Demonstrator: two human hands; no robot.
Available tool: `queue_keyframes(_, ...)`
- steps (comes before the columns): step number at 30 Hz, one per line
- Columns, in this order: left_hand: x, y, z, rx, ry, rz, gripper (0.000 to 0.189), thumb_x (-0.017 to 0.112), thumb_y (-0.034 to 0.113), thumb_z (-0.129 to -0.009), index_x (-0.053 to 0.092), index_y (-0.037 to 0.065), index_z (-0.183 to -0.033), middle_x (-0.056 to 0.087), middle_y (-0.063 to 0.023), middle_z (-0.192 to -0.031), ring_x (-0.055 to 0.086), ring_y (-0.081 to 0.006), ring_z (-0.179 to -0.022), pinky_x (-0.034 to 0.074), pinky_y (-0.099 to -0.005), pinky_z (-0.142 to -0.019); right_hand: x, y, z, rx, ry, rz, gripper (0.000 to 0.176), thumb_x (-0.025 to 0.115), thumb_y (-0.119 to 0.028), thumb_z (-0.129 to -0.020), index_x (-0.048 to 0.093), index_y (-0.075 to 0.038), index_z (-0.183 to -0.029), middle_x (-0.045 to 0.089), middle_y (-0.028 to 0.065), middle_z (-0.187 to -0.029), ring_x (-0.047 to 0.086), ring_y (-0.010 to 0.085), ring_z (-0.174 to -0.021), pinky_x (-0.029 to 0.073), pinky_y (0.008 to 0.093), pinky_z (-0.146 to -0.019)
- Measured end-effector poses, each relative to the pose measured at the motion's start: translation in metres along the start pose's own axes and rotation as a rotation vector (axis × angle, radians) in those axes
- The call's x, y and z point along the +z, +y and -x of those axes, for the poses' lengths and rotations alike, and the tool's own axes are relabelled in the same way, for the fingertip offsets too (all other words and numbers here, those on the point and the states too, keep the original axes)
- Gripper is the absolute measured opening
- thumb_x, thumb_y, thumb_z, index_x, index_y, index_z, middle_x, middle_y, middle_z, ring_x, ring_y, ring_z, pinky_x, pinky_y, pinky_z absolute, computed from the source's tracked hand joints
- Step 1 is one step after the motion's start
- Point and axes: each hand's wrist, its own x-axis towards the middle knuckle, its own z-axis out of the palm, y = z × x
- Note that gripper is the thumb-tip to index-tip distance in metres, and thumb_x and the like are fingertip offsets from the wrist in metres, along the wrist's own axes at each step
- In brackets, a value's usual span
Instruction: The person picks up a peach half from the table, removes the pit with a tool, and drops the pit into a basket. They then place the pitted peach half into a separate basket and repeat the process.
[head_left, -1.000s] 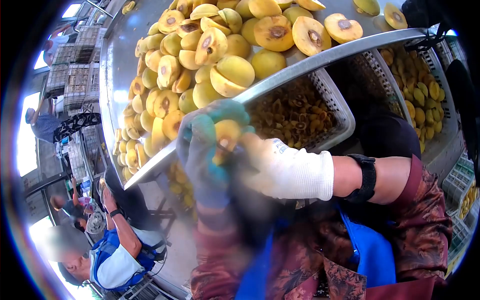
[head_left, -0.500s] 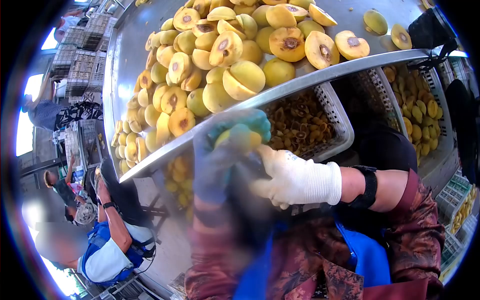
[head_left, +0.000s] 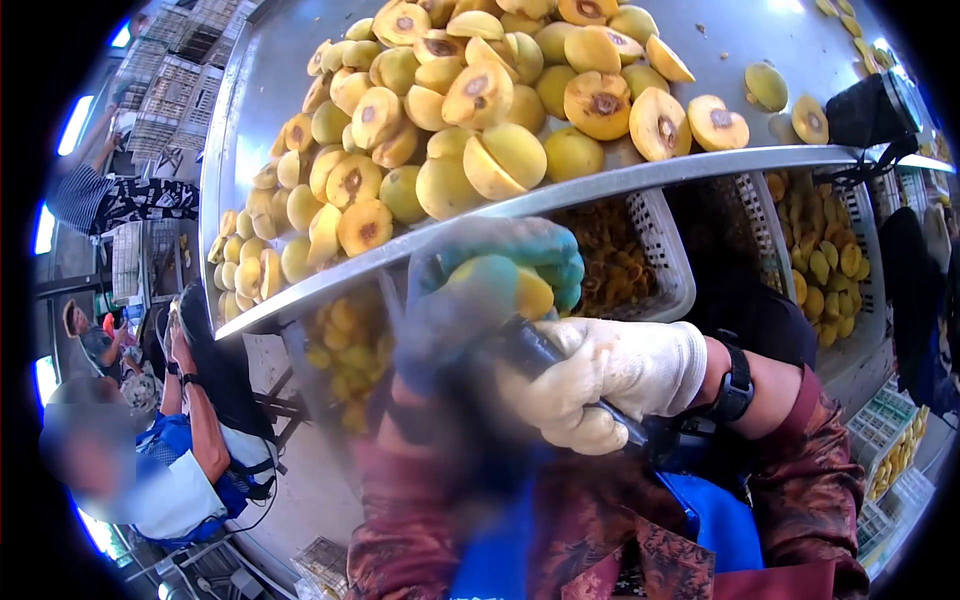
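My left hand [head_left: 560, 262], in a teal and grey glove, is closed around a yellow peach [head_left: 533, 293] just below the table's front edge. A blurred patch covers part of that glove and wrist. My right hand [head_left: 610, 375], in a white knitted glove, grips a black-handled tool [head_left: 540, 347] close beneath the peach. The handle's butt end sticks out below the fist; its working end is hidden. Beyond my hands, a heap of whole and halved yellow peaches [head_left: 478, 95] lies on the metal table [head_left: 690, 25], some halves showing their pits.
Under the table stand a white crate [head_left: 668, 262] of brown-yellow pieces and another crate [head_left: 870, 215] of peaches. A black container [head_left: 872, 110] sits by the table edge at right. A person [head_left: 190, 480] is seated at left. Stacked crates [head_left: 165, 105] stand behind.
My right fist has turned, bringing the black handle into sight. The peach shows more clearly between my left fingers. The whole view has shifted slightly, with the table edge appearing lower at right.
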Motion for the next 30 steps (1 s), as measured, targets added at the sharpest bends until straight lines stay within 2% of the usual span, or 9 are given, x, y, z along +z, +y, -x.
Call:
queue_keyframes(6,0.007,0.008,-0.015,0.061,0.456,0.101,0.053,0.037,0.047,-0.102,0.059,0.000,-0.114,0.067,-0.0119,-0.096,0.066,-0.0201,-0.076,0.057,-0.0287,-0.062,0.008,0.004,-0.014,-0.274,0.692,1.364,0.028,0.061,-0.019,-0.086,0.050,0.001,-0.102,0.063,0.0254,-0.084,0.064,0.0431,-0.079,0.051,0.0496,-0.069)
queue_keyframes(10,-0.047,0.022,0.013,0.262,0.491,0.013,0.046,0.045,0.039,-0.102,0.059,-0.002,-0.116,0.066,-0.0154,-0.107,0.067,-0.0256,-0.087,0.060,-0.0353,-0.065,-0.027,0.007,-0.009,-0.191,0.735,2.128,0.019,0.060,-0.021,-0.088,0.055,-0.008,-0.101,0.064,0.0133,-0.080,0.068,0.0316,-0.070,0.052,0.0440,-0.055)
queue_keyframes(12,-0.085,0.048,0.053,0.233,0.566,-0.366,0.044,0.048,0.032,-0.099,0.056,-0.005,-0.122,0.062,-0.0163,-0.119,0.060,-0.0286,-0.110,0.051,-0.0376,-0.088,-0.071,0.011,-0.011,0.300,0.785,2.178,0.013,0.057,-0.015,-0.087,0.054,-0.009,-0.098,0.065,0.0127,-0.084,0.068,0.0308,-0.071,0.053,0.0441,-0.057)
queue_keyframes(14,-0.165,0.070,0.095,0.096,0.594,-0.992,0.047,0.053,0.038,-0.098,0.058,0.002,-0.127,0.062,-0.0192,-0.122,0.059,-0.0295,-0.114,0.045,-0.0371,-0.099,-0.071,0.011,-0.001,0.141,0.831,2.242,0.013,0.055,-0.013,-0.087,0.054,-0.009,-0.100,0.065,0.0131,-0.084,0.068,0.0311,-0.071,0.054,0.0446,-0.058)
queue_keyframes(16,-0.126,0.083,0.093,-0.159,0.766,-2.298,0.044,0.059,0.034,-0.095,0.059,0.006,-0.128,0.059,-0.0215,-0.126,0.054,-0.0333,-0.120,0.038,-0.0398,-0.104,-0.066,0.011,0.006,0.012,0.852,2.235,0.014,0.054,-0.011,-0.087,0.053,-0.009,-0.100,0.065,0.0136,-0.084,0.068,0.0319,-0.072,0.054,0.0450,-0.059)
queue_keyframes(20,-0.104,0.078,0.036,0.341,0.396,-1.676,0.051,0.073,0.021,-0.085,0.057,0.001,-0.128,0.059,-0.0202,-0.125,0.057,-0.0318,-0.117,0.042,-0.0385,-0.101,-0.041,0.001,0.010,-0.172,0.876,1.990,0.017,0.057,-0.015,-0.086,0.052,-0.007,-0.101,0.064,0.0165,-0.083,0.066,0.0358,-0.074,0.053,0.0462,-0.061)
queue_keyframes(22,-0.074,0.056,-0.021,0.324,0.424,-1.362,0.047,0.070,0.031,-0.086,0.061,0.005,-0.123,0.060,-0.0237,-0.117,0.057,-0.0407,-0.110,0.047,-0.0439,-0.092,-0.024,-0.009,0.010,-0.103,0.805,1.891,0.020,0.061,-0.019,-0.086,0.052,-0.008,-0.100,0.064,0.0159,-0.084,0.066,0.0353,-0.075,0.053,0.0458,-0.062)
queue_keyframes(28,-0.034,0.019,-0.145,0.336,0.207,-1.772,0.054,0.058,0.051,-0.086,0.059,0.005,-0.114,0.066,-0.0212,-0.102,0.063,-0.0394,-0.094,0.050,-0.0470,-0.083,-0.053,0.000,0.013,-0.455,0.802,1.877,0.027,0.063,-0.026,-0.086,0.056,-0.007,-0.104,0.064,0.0169,-0.084,0.064,0.0378,-0.076,0.051,0.0472,-0.063)
queue_keyframes(30,-0.021,0.031,-0.157,0.081,0.127,-1.701,0.051,0.060,0.047,-0.085,0.057,0.007,-0.117,0.066,-0.0211,-0.101,0.063,-0.0398,-0.094,0.050,-0.0483,-0.083,-0.050,-0.005,0.012,-0.476,0.835,1.765,0.030,0.064,-0.028,-0.087,0.058,-0.006,-0.106,0.067,0.0189,-0.090,0.065,0.0390,-0.081,0.052,0.0469,-0.069)
